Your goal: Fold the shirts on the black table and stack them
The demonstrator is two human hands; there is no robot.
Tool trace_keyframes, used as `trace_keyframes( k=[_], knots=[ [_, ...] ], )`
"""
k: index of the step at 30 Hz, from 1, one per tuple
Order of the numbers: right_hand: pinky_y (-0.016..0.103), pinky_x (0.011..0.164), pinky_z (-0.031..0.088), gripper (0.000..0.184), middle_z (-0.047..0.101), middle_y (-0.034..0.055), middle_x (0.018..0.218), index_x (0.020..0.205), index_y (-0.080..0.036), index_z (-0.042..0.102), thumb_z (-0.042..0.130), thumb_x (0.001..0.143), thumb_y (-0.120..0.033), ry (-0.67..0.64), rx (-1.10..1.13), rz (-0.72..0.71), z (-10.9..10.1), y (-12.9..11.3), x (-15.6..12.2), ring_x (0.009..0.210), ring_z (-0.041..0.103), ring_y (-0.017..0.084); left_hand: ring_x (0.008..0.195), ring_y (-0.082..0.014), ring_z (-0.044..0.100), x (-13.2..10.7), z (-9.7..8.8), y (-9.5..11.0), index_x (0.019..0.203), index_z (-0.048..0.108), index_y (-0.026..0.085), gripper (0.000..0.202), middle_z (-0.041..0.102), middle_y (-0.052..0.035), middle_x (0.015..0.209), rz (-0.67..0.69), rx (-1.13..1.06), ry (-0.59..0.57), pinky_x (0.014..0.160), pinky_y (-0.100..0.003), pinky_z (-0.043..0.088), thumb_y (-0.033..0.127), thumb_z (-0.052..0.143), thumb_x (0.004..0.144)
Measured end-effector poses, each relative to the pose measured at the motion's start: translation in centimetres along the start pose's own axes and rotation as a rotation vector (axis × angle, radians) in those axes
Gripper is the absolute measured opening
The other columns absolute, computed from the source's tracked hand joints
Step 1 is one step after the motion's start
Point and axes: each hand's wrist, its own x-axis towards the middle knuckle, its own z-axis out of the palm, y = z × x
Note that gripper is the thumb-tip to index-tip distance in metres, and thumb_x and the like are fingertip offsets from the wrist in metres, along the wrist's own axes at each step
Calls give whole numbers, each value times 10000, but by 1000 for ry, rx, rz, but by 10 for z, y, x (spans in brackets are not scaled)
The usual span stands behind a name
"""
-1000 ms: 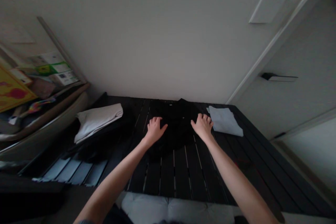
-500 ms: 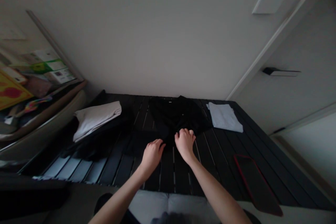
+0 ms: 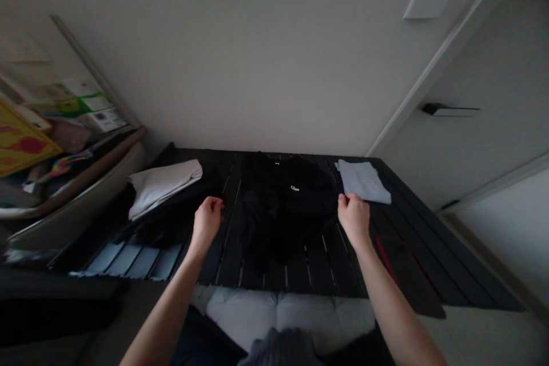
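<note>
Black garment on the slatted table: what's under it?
The dark slatted table shows around the black garment; the slats directly beneath it are covered, so anything else there cannot be seen.

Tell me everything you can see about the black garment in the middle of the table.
The black garment lies spread out, mostly flat, on the dark slatted table. It looks like soft, matte fabric, with rumpled folds toward its near end. A small white logo sits near its middle, and a smaller white mark near its far edge. Its exact cut is hard to tell in the dim light. The right hand is at its right edge, but whether the fingers grip it is unclear.
</note>
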Motion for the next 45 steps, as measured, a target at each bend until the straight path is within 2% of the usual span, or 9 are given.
trace_keyframes(
  k=[6,12,18,23,28,33,37,41,45],
  knots=[
    [398,724,421,632,594,247,1074,1275,6,477,380,922,-509,-88,-140,75,18,-13,-75,975,574,366,929,-207,596,-91,49,15,1102,497,180,281,598,-100,1003,345,87,74,857,-352,479,383,446,914],
    [435,749,396,578,577,247,1054,1188,-43,551,378,907,-517,-119,-185,54,13,-18,-134,1013,525,390,1256,-349,447,-151,85,-3,1355,348,199,732,452,-175,1356,417,284,-65,997,-520,402,407,692,743],
    [441,804,338,379,615,183,1038,1205,-139,549,440,893,-324,-129,-135,-45,28,-30,-153,1024,493,358,1310,-309,417,-142,83,-28,1398,274,212,774,361,-151,1440,391,279,-47,1010,-474,419,29,543,696],
    [410,885,273,363,634,126,1005,1186,-169,563,378,876,-127,-128,-22,-116,24,-31,-141,964,551,280,1221,-245,523,-127,54,-24,1365,273,235,703,441,-133,1365,353,50,-7,953,-382,478,35,484,725],
    [376,918,250,314,618,111,1010,1090,-164,576,363,864,-121,60,93,-123,-16,-14,-120,939,569,239,995,-259,654,-120,8,-8,1414,135,251,734,521,-128,1312,157,151,159,822,-393,513,129,498,788],
    [363,823,268,328,620,99,1013,1059,-186,613,384,837,-112,74,40,-157,-56,4,-116,796,575,211,976,-310,666,-132,-16,9,1335,350,200,507,612,-147,1203,48,554,-186,778,-399,496,185,468,842],
    [372,775,292,330,619,106,999,1046,-173,639,399,834,-94,13,-122,-113,-63,24,-120,758,581,212,952,-301,674,-135,-18,11,1325,423,219,511,605,-145,1219,78,749,-383,744,-374,497,155,507,825],
    [400,767,320,235,616,110,949,1023,-174,651,474,868,-187,-166,-345,-169,-53,39,-116,814,588,259,1090,-266,611,-124,-8,19,1277,481,186,419,553,-147,1273,184,754,-273,816,-333,484,119,441,866],
    [407,783,342,262,607,148,1042,1083,-167,635,491,903,-290,-118,-396,-188,-34,39,-93,957,559,310,1102,-250,586,-108,20,32,1209,539,176,310,582,-127,1209,301,620,-210,886,-332,465,226,433,922]
  ],
)
